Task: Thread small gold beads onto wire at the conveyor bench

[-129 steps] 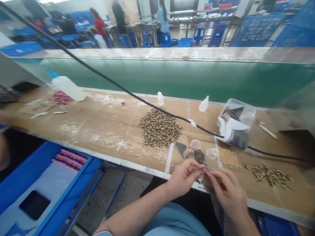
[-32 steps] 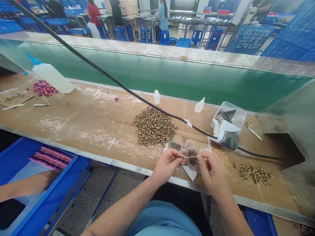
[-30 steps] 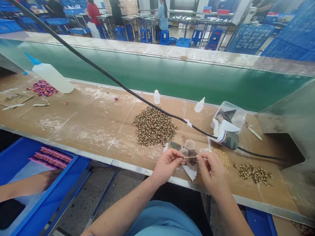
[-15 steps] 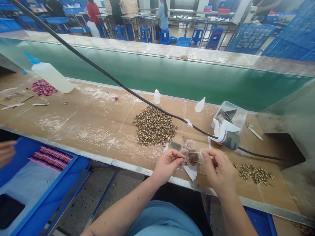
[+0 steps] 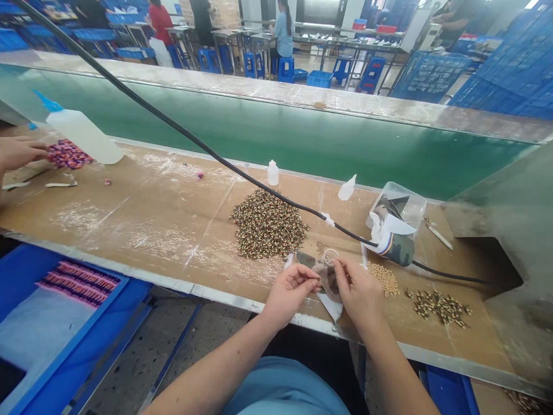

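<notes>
My left hand (image 5: pixel 290 291) and my right hand (image 5: pixel 356 291) are close together at the near edge of the brown bench (image 5: pixel 164 225). Both pinch something tiny between thumb and fingertips; I cannot make it out. Between them lies a small clear lid (image 5: pixel 330 256) on a scrap of camouflage cloth (image 5: pixel 322 272). A large heap of patterned beads (image 5: pixel 268 223) sits just beyond my left hand. A patch of pale beads (image 5: pixel 383 278) and a smaller scatter of patterned beads (image 5: pixel 438 304) lie to the right of my right hand.
A black cable (image 5: pixel 216 158) crosses above the bench. Two small white dropper bottles (image 5: pixel 272 173) (image 5: pixel 347 188) and a clear tub (image 5: pixel 394 223) stand behind. A big glue bottle (image 5: pixel 80 131) and another person's hand (image 5: pixel 19 153) are far left. A green conveyor (image 5: pixel 302 138) runs behind; blue trays (image 5: pixel 64 311) below left.
The thin stick held stretched between my hands a second ago is gone from sight. My right hand has moved left toward my left hand. The other person's hand rose from the blue tray to the bench.
</notes>
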### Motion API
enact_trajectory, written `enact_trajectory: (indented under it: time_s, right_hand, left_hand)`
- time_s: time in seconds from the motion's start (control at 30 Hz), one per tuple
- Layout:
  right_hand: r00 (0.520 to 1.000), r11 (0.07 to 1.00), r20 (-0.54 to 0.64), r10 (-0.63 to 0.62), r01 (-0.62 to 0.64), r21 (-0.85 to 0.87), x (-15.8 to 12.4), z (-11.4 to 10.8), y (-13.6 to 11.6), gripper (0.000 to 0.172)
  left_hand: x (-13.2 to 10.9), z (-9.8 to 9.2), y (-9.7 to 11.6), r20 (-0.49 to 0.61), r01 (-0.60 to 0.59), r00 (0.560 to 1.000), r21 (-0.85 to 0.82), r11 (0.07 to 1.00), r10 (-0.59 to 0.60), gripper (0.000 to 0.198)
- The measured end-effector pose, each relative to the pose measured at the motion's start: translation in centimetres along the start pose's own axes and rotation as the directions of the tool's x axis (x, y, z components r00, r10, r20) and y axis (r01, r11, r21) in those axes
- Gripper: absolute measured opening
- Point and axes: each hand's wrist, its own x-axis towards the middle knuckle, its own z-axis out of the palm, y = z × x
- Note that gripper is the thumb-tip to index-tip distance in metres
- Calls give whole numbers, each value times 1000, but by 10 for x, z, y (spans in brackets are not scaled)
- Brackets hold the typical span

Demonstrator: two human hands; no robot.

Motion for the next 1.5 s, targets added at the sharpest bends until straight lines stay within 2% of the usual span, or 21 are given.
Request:
enact_trajectory:
  time_s: [0.17, 0.27, 0.37, 0.5, 0.73, 0.97, 1.5]
  right_hand:
    - [989, 989, 66, 135, -138, 44, -2, -8, 3, 40]
    - [960, 949, 88, 268, -278, 149, -3, -17, 2, 36]
    - [938, 902, 145, 313, -342, 263, -6, -26, -2, 30]
    - [946, 897, 213, 246, -305, 321, -10, -32, -7, 27]
    - [964, 917, 187, 188, -241, 317, -8, -33, -12, 26]
    - [957, 928, 220, 190, -248, 278, -10, -31, -11, 26]
    - [958, 932, 211, 193, -246, 265, -7, -34, -13, 35]
  left_hand:
    - [0, 0, -1, -12, 8, 1000, -13, 1000, -8, 26]
    - [1, 0, -2, -16, 5, 1000, -7, 1000, -6, 26]
    - [1, -1, -3, -15, 2, 1000, -7, 1000, -2, 27]
    - [1, -1, -3, -11, -3, 1000, 4, 1000, 3, 26]
    - [0, 1, -1, -6, 5, 1000, -4, 1000, -5, 26]
    - [0, 0, -2, 3, 5, 1000, 1, 1000, -5, 24]
    - [-1, 0, 0, -3, 2, 1000, 6, 1000, -2, 24]
